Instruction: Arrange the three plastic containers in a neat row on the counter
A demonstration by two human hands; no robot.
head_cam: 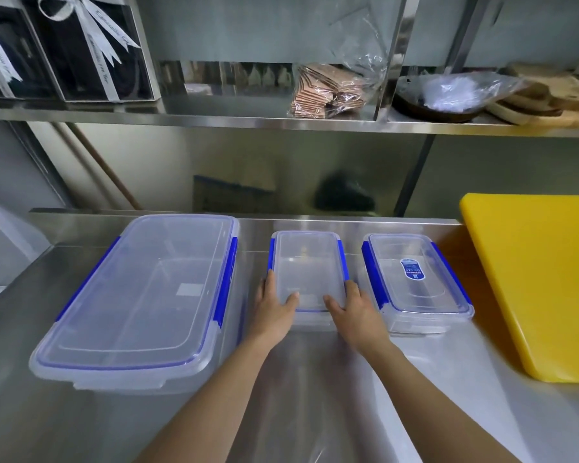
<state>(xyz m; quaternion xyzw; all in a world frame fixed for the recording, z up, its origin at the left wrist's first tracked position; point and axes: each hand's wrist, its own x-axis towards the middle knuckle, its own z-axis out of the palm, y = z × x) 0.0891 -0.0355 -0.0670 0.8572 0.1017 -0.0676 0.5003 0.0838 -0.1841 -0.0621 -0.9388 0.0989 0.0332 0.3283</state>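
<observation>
Three clear plastic containers with blue clip lids stand side by side on the steel counter [315, 379]. The large container [147, 295] is at the left. The small middle container [308, 265] sits between my hands. My left hand [273, 309] grips its near left corner, thumb on the lid. My right hand [355, 309] grips its near right corner, thumb on the lid too. The right container [415, 279] carries a blue label on its lid and stands a little apart from my right hand.
A thick yellow cutting board [535, 282] lies at the right, close to the right container. A steel shelf [214, 118] above holds gift boxes with ribbons [81, 48], a bag of packets [328, 91] and a wrapped dish [448, 95].
</observation>
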